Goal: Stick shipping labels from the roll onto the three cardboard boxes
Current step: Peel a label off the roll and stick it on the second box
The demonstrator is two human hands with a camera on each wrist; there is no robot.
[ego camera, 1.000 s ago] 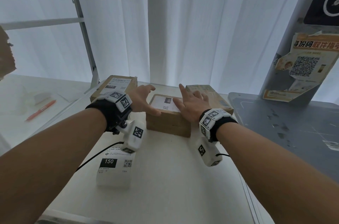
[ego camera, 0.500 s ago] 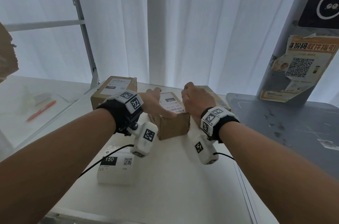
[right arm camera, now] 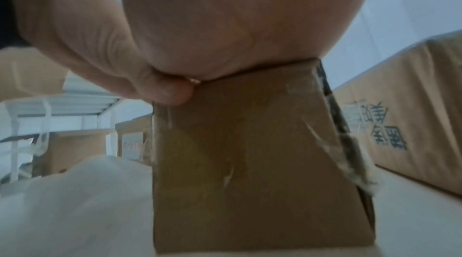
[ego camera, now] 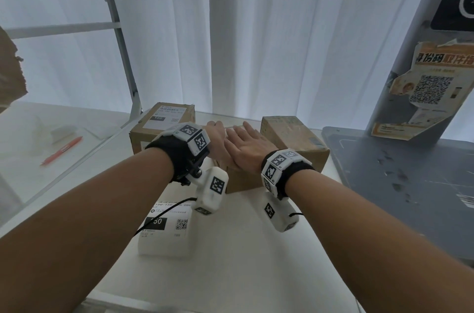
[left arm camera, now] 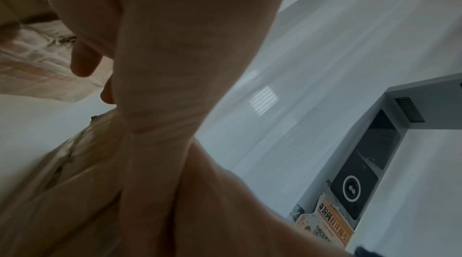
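Note:
Three cardboard boxes stand at the far end of the white table (ego camera: 246, 256). The left box (ego camera: 161, 124) carries a white label on its top. The right box (ego camera: 292, 138) shows a bare top. Between them is the middle box (ego camera: 239, 183), end-on to me, its top hidden under both hands. My left hand (ego camera: 216, 133) lies over its left part and my right hand (ego camera: 243, 139) lies flat on it with straight fingers. In the right wrist view the palm (right arm camera: 212, 24) presses on the box (right arm camera: 250, 162), thumb at the front edge. The label roll (ego camera: 166, 233) sits near me.
An orange pen (ego camera: 61, 150) lies on the lower surface at the left, beyond a metal rack post (ego camera: 125, 61). A grey counter (ego camera: 400, 184) borders the table on the right, with a poster (ego camera: 425, 89) on its upright. White curtains hang behind the boxes.
The middle box was gripped and turned from broadside to end-on. Both hands now lie flat over its top and cover the label.

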